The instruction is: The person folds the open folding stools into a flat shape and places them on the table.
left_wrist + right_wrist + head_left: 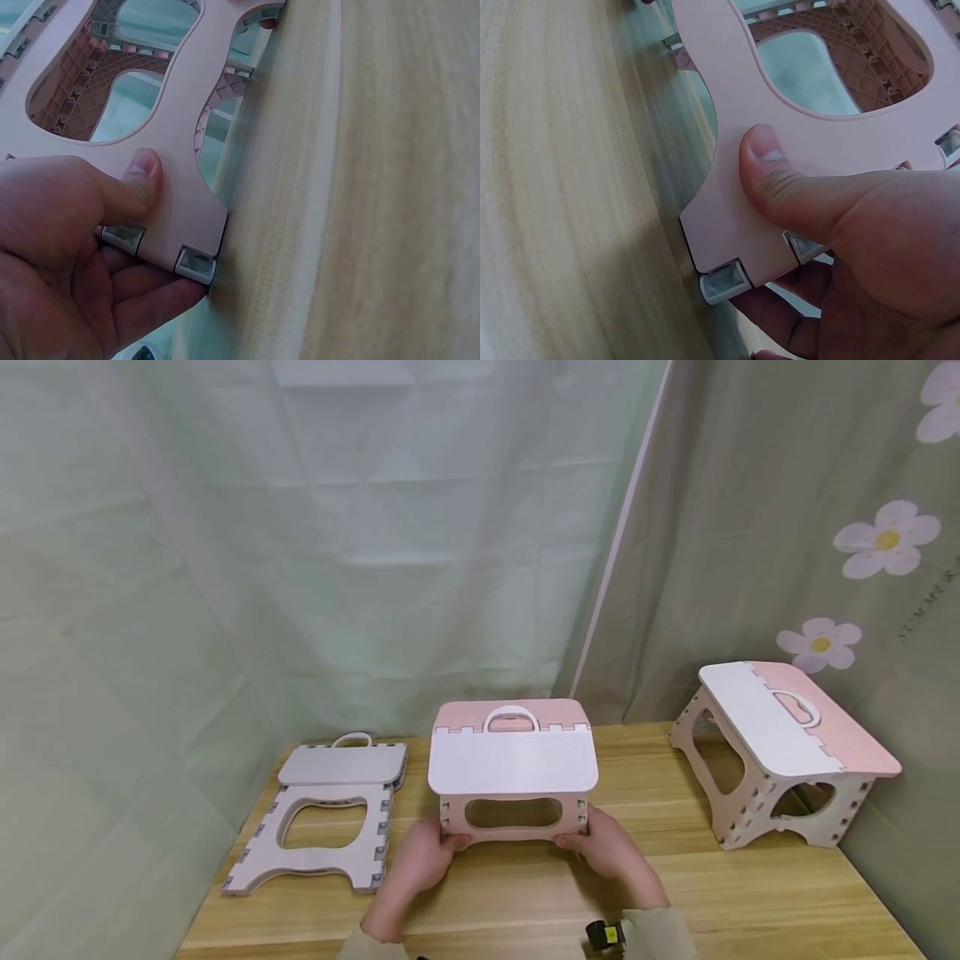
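Observation:
A pink and white folding step stool stands unfolded on the table between both hands. My left hand grips the lower left of its pink front leg panel, thumb on the front face. In the left wrist view, the fingers reach behind the panel's edge by the grey hinge pieces. My right hand grips the lower right of the panel in the same manner. Its thumb presses the front face in the right wrist view. The stool's white carrying handle lies on the top.
A folded pale stool lies flat on the left of the wooden table. Another pink and white stool stands unfolded at the right. Curtains hang behind the table; the right one bears printed flowers.

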`<state>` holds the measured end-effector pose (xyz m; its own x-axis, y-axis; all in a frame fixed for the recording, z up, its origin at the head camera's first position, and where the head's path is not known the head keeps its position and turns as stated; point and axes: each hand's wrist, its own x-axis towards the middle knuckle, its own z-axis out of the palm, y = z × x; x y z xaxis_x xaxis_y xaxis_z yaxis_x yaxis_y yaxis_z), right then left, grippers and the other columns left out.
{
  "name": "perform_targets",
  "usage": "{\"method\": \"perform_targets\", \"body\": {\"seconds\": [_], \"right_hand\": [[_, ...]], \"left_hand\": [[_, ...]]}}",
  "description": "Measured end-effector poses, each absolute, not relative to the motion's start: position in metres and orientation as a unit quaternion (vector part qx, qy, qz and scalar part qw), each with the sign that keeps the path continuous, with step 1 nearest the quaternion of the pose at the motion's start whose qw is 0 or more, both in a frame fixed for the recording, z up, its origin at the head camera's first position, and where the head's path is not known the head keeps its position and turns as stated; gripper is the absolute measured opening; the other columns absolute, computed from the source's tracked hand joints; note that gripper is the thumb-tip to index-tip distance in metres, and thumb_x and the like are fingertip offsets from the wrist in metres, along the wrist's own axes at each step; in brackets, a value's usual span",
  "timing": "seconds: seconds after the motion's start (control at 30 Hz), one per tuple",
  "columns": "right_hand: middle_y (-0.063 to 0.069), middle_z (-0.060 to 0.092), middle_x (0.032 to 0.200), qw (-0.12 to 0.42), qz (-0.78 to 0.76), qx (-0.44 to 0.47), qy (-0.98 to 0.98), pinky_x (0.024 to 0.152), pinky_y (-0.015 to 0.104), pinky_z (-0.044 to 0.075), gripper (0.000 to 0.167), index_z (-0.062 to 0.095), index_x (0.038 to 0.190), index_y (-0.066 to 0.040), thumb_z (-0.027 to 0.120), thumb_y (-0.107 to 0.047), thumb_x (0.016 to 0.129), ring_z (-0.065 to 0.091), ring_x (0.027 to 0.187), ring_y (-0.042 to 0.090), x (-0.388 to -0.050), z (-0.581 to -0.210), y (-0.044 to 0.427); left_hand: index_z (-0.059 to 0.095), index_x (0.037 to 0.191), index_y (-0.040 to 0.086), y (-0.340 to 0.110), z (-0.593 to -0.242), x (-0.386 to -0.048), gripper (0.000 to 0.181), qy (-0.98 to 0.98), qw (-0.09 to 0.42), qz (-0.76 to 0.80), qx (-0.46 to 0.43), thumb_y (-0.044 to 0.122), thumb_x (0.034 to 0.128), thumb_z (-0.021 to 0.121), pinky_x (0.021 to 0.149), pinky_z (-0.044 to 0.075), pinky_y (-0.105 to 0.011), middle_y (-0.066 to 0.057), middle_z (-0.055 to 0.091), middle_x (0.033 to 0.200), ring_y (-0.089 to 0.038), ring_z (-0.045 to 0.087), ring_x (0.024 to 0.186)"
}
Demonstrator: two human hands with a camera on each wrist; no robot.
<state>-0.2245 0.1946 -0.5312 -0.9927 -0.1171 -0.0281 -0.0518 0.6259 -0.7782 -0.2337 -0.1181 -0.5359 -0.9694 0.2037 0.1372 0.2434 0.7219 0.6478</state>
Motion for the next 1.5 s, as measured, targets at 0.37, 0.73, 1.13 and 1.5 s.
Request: {"method": "perform_targets", "body": {"seconds": [0.37,0.73,1.13,1.5], "right_hand": [[0.006,0.073,0.124,0.038,-0.429,-0.047,0.901,0.102,0.058,0.048,0.037,0.068,0.127,-0.012,0.083,-0.019,0.094,0.064,0.11,0.025,-0.2247,-0.5306,0.1942],[0.006,0.073,0.124,0.039,-0.428,-0.048,0.902,0.102,0.059,0.048,0.037,0.069,0.127,-0.012,0.083,-0.019,0.094,0.064,0.11,0.026,-0.225,-0.5313,0.1949],[0.002,0.072,0.116,0.044,-0.43,-0.052,0.9,0.093,0.052,0.05,0.034,0.069,0.125,-0.012,0.083,-0.02,0.095,0.06,0.099,0.022,-0.2253,-0.5312,0.1957],[0.0,0.071,0.108,0.047,-0.428,-0.053,0.901,0.086,0.046,0.049,0.031,0.07,0.122,-0.012,0.083,-0.02,0.095,0.059,0.093,0.021,-0.2254,-0.5302,0.1956]], "left_hand": [[0.071,0.102,0.005,-0.1182,-0.5357,-0.2336,0.024,-0.929,0.024,-0.349,-0.116,0.027,0.0977,0.079,0.07,0.054,-0.04,-0.002,0.069,0.085,-0.015,0.059,0.075],[0.071,0.104,0.005,-0.1179,-0.5349,-0.2329,0.025,-0.93,0.022,-0.349,-0.114,0.028,0.0976,0.079,0.072,0.055,-0.042,-0.004,0.071,0.088,-0.016,0.061,0.076],[0.071,0.104,0.004,-0.1185,-0.5349,-0.2342,0.025,-0.928,0.012,-0.354,-0.118,0.027,0.0986,0.078,0.068,0.052,-0.038,-0.001,0.068,0.085,-0.015,0.057,0.073],[0.072,0.103,0.005,-0.1192,-0.5364,-0.2338,0.025,-0.926,0.012,-0.358,-0.121,0.028,0.0985,0.079,0.065,0.05,-0.036,0.001,0.066,0.082,-0.014,0.056,0.071]]}}
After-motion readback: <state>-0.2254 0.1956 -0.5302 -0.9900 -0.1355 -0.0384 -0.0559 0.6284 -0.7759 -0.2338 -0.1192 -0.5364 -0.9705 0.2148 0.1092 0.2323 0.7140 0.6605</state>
